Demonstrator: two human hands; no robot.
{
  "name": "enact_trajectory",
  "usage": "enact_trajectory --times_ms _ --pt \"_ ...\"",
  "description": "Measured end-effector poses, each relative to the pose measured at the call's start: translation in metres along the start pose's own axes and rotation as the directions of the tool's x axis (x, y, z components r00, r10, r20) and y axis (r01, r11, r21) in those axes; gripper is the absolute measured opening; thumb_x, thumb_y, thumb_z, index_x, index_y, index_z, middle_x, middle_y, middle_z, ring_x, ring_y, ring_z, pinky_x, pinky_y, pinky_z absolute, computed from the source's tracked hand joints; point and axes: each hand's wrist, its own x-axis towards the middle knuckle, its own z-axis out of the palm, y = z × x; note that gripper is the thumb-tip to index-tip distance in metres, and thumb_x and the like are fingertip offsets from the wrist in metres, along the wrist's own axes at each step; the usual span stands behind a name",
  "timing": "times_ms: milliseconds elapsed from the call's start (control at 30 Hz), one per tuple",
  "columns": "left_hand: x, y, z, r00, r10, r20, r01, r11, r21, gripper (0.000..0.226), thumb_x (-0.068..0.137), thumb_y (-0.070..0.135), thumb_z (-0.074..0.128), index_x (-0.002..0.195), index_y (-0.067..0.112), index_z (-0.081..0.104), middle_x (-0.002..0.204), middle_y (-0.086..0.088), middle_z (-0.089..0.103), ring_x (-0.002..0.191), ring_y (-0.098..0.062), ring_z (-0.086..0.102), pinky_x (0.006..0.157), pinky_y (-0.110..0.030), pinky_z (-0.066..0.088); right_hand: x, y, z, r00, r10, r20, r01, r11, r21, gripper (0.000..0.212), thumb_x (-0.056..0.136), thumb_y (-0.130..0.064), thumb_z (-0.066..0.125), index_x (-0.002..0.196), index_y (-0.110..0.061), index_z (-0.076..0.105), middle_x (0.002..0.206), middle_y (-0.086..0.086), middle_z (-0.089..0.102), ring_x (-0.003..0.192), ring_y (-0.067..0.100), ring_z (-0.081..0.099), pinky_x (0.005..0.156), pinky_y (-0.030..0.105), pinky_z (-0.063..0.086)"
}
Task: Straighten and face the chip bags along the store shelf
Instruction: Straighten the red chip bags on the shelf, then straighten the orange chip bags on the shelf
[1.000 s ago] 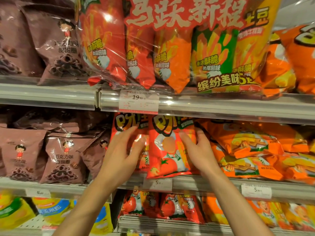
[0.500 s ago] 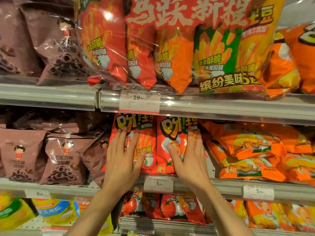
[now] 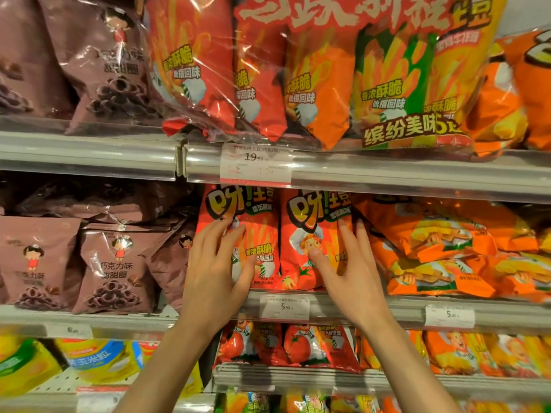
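Both hands are up on the middle shelf (image 3: 343, 308), right at the red chip bags. The left hand (image 3: 213, 272) lies spread flat against the front of the left red bag (image 3: 256, 231), fingers straight and fanned, thumb low near the bag's bottom edge. The right hand (image 3: 351, 269) is opened wide on the right red bag (image 3: 310, 234), fingers reaching up its right side, thumb pressed on the cartoon chef printed on the front. Neither hand is gripping; these are flat, pressing touches.

The two red bags stand upright side by side, touching, faces forward, tucked under the upper shelf rail with its price tag (image 3: 255, 163) reading 19.90. A smaller price tag (image 3: 284, 307) sits on the rail just below them, between the wrists.

Just right of the red pair, orange bags (image 3: 441, 248) lie tilted and piled over one another. To the left, brown snack bags (image 3: 116, 266) stand in a row, one leaning toward the red ones. Overhead, a big clear multipack (image 3: 313, 76) hangs over the rail.
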Motion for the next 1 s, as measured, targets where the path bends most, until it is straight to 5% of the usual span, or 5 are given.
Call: enact_trajectory --times_ms 200,333,600,733,1000 --pt "-0.017 0.015 -0.017 0.984 -0.141 0.112 0.167 0.945 -0.282 0.034 0.095 0.034 0.059 0.126 0.019 0.06 0.112 0.011 0.064 0.106 -0.009 0.061 0.089 -0.026 0.049 -0.038 0.007 -0.013 0.989 0.009 -0.148 0.007 0.995 0.103 0.048 0.091 -0.048 0.062 0.136 -0.031 0.056 0.155 -0.014 0.036 0.141 -0.004 0.031 0.11 0.023 0.028" --pt "-0.039 0.031 -0.013 0.933 -0.264 0.245 0.354 0.795 -0.492 0.021 0.098 0.023 0.062 0.119 0.026 0.061 0.095 0.014 0.07 0.09 -0.009 0.068 0.078 -0.02 0.052 -0.074 0.022 -0.021 0.981 0.156 -0.116 -0.125 0.964 0.235 0.012 0.093 -0.035 0.065 0.104 -0.033 0.069 0.097 -0.012 0.071 0.094 -0.001 0.064 0.081 0.026 0.054" --pt "-0.08 0.079 0.022 0.773 -0.462 0.436 0.635 0.585 -0.505 0.011 0.097 0.027 0.063 0.103 0.034 0.069 0.092 0.023 0.072 0.089 0.0 0.068 0.075 -0.023 0.049 -0.108 0.105 -0.055 0.932 0.361 -0.003 -0.345 0.894 0.286 0.011 0.097 -0.024 0.064 0.091 -0.027 0.072 0.089 -0.015 0.073 0.091 0.004 0.067 0.08 0.026 0.049" --pt "-0.079 0.12 0.046 0.759 -0.49 0.429 0.651 0.553 -0.519 0.012 0.096 0.023 0.064 0.102 0.031 0.07 0.091 0.02 0.074 0.087 0.001 0.068 0.07 -0.008 0.046 -0.102 0.134 -0.09 0.936 0.352 -0.005 -0.332 0.889 0.317 0.016 0.098 -0.017 0.06 0.091 -0.024 0.073 0.087 -0.012 0.073 0.087 0.009 0.068 0.078 0.023 0.051" --pt "-0.062 0.201 0.093 0.787 -0.49 0.374 0.612 0.553 -0.565 0.027 0.096 0.016 0.064 0.098 0.043 0.07 0.094 0.01 0.076 0.091 -0.009 0.071 0.081 -0.034 0.053 -0.069 0.175 -0.158 0.965 0.261 0.024 -0.252 0.898 0.36 0.019 0.097 -0.019 0.063 0.081 -0.024 0.072 0.072 0.006 0.068 0.064 0.01 0.062 0.064 0.024 0.049"
